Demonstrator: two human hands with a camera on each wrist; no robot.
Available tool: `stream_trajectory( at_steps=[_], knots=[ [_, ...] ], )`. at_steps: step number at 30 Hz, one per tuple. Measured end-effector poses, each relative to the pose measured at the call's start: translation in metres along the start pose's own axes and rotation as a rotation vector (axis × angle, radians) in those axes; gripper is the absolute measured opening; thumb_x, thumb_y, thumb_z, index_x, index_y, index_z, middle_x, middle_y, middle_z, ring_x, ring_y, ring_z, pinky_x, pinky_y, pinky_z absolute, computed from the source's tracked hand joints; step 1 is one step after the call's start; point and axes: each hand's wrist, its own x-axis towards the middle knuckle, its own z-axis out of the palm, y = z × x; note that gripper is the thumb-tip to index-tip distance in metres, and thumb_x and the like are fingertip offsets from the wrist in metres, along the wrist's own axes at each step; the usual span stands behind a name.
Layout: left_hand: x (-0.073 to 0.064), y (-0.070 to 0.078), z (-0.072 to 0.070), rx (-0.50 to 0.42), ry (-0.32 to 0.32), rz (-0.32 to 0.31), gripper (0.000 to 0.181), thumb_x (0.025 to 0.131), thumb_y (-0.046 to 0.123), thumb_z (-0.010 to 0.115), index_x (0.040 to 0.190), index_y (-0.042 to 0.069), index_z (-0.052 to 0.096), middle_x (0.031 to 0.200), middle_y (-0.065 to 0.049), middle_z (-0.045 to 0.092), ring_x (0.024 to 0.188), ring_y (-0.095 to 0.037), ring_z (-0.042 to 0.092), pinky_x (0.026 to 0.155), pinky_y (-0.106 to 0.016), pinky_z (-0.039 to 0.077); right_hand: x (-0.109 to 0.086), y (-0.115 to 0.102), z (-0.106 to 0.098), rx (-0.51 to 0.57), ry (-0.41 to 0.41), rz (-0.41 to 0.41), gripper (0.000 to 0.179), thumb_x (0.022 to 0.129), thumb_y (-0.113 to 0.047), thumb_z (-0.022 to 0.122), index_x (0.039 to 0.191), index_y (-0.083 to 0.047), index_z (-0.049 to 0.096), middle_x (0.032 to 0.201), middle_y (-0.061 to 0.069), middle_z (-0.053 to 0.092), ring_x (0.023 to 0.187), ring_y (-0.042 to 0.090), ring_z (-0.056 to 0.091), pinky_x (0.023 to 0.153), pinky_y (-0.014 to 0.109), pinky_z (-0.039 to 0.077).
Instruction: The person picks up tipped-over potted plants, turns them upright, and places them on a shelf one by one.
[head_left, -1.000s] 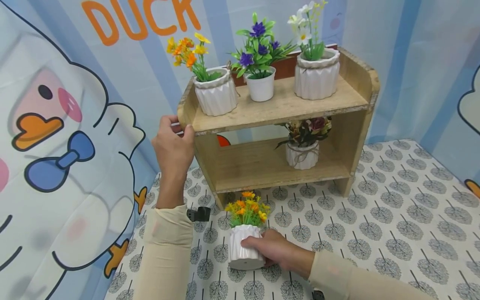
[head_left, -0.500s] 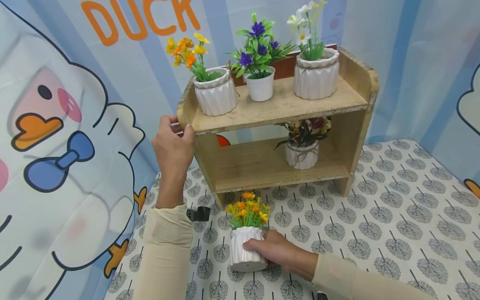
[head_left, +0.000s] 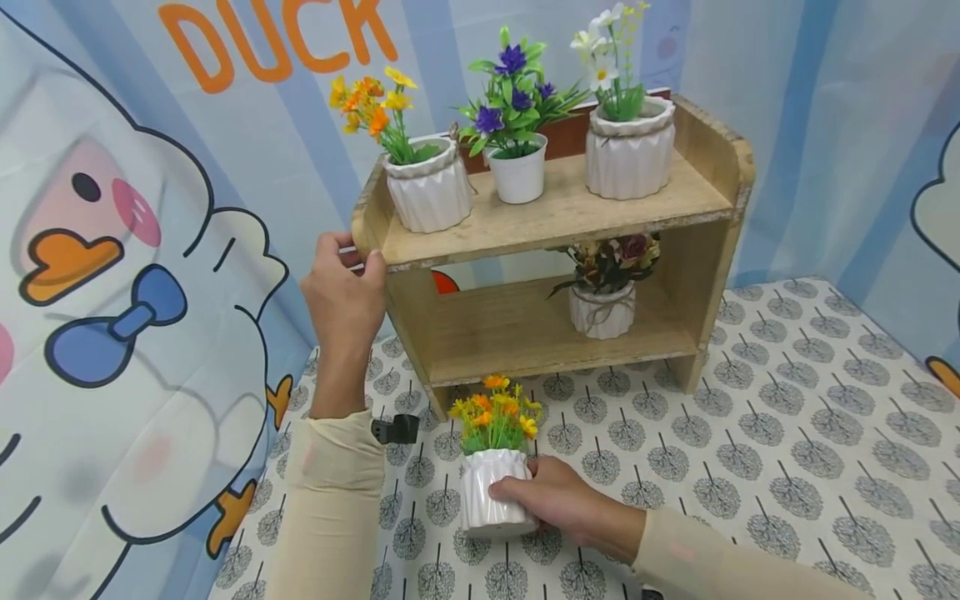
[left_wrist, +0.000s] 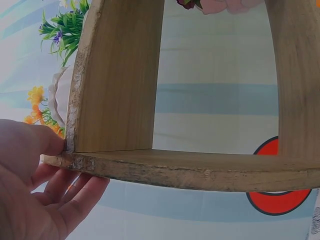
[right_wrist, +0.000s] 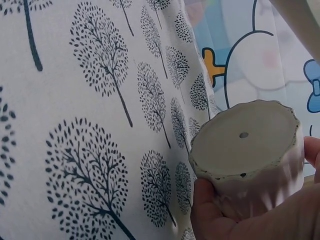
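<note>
My right hand (head_left: 566, 504) grips a white fluted flower pot (head_left: 483, 492) of orange and yellow flowers (head_left: 495, 417) from its right side, thumb across the front. The pot is tilted and held above the cloth; its underside with a small hole (right_wrist: 243, 135) faces the right wrist camera. My left hand (head_left: 345, 292) holds the upper left corner of a two-tier wooden shelf (head_left: 555, 217), thumb at the front and fingers round the outer side. In the left wrist view the thumb (left_wrist: 47, 140) presses the shelf's worn edge (left_wrist: 150, 170) and the fingers lie on the other face.
On the top tier stand potted orange-yellow flowers (head_left: 429, 187), a purple-flowered plant (head_left: 517, 171) and a white-flowered pot (head_left: 630, 154). A pot of dark roses (head_left: 602, 308) sits on the lower tier, right. Tree-patterned cloth (head_left: 795, 475) covers the table; a duck-printed curtain (head_left: 150, 400) hangs behind.
The right hand and its flower pot have shifted slightly right, and the pot's tilt has changed a little. The left hand keeps its hold on the shelf.
</note>
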Motion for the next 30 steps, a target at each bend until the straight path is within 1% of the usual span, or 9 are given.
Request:
stream_trajectory(
  at_steps=[3, 10, 17, 21, 23, 26, 30],
  knots=[
    [0.0, 0.001, -0.001, -0.005, -0.007, -0.01, 0.034, 0.098, 0.024, 0.059, 0.127, 0.007, 0.059, 0.116, -0.017, 0.074, 0.103, -0.029, 0.073, 0.083, -0.042, 0.062, -0.001, -0.002, -0.001, 0.016, -0.002, -0.019, 0.041, 0.084, -0.026, 0.075, 0.11, 0.005, 0.063, 0.093, 0.012, 0.073, 0.075, 0.017, 0.069, 0.07, 0.031, 0.06],
    [-0.001, 0.001, -0.001, -0.004, -0.006, -0.012, 0.034, 0.098, 0.023, 0.059, 0.128, 0.007, 0.059, 0.117, -0.017, 0.074, 0.103, -0.029, 0.073, 0.083, -0.043, 0.062, -0.006, -0.007, -0.001, -0.016, 0.06, -0.031, 0.044, 0.081, -0.025, 0.078, 0.108, 0.005, 0.06, 0.094, 0.014, 0.07, 0.078, 0.02, 0.067, 0.07, 0.03, 0.059],
    [0.001, -0.001, -0.001, 0.008, 0.006, -0.003, 0.034, 0.097, 0.023, 0.06, 0.127, 0.007, 0.06, 0.116, -0.018, 0.074, 0.103, -0.03, 0.073, 0.082, -0.044, 0.062, -0.008, -0.013, -0.004, -0.009, 0.058, -0.062, 0.051, 0.082, -0.022, 0.077, 0.118, 0.007, 0.056, 0.101, 0.016, 0.068, 0.083, 0.023, 0.067, 0.073, 0.034, 0.061],
    [0.0, 0.0, -0.001, 0.009, 0.003, -0.005, 0.034, 0.098, 0.024, 0.06, 0.127, 0.007, 0.059, 0.116, -0.018, 0.074, 0.103, -0.03, 0.073, 0.082, -0.044, 0.062, -0.009, -0.019, -0.005, -0.014, 0.066, -0.088, 0.054, 0.082, -0.021, 0.078, 0.122, 0.007, 0.055, 0.105, 0.015, 0.068, 0.085, 0.022, 0.067, 0.075, 0.034, 0.061],
    [-0.001, 0.0, -0.001, 0.008, 0.001, -0.007, 0.034, 0.098, 0.024, 0.06, 0.127, 0.007, 0.059, 0.116, -0.018, 0.074, 0.103, -0.03, 0.073, 0.082, -0.044, 0.062, -0.01, -0.021, -0.006, -0.03, 0.076, -0.1, 0.059, 0.081, -0.021, 0.079, 0.126, 0.008, 0.054, 0.107, 0.016, 0.068, 0.087, 0.022, 0.067, 0.076, 0.034, 0.061],
    [-0.001, 0.001, -0.001, 0.011, 0.0, -0.008, 0.034, 0.098, 0.024, 0.059, 0.128, 0.007, 0.059, 0.116, -0.018, 0.074, 0.104, -0.03, 0.073, 0.082, -0.044, 0.062, -0.011, -0.026, -0.007, -0.082, 0.113, -0.115, 0.069, 0.079, -0.024, 0.082, 0.132, 0.008, 0.052, 0.111, 0.015, 0.068, 0.09, 0.021, 0.067, 0.079, 0.035, 0.062],
    [0.0, 0.001, 0.0, 0.011, -0.001, -0.005, 0.034, 0.098, 0.024, 0.06, 0.127, 0.007, 0.059, 0.116, -0.018, 0.074, 0.103, -0.03, 0.073, 0.082, -0.044, 0.062, -0.012, -0.034, -0.01, -0.146, 0.169, -0.137, 0.076, 0.077, -0.028, 0.084, 0.135, 0.008, 0.051, 0.111, 0.014, 0.068, 0.09, 0.022, 0.067, 0.079, 0.035, 0.062]
  ],
)
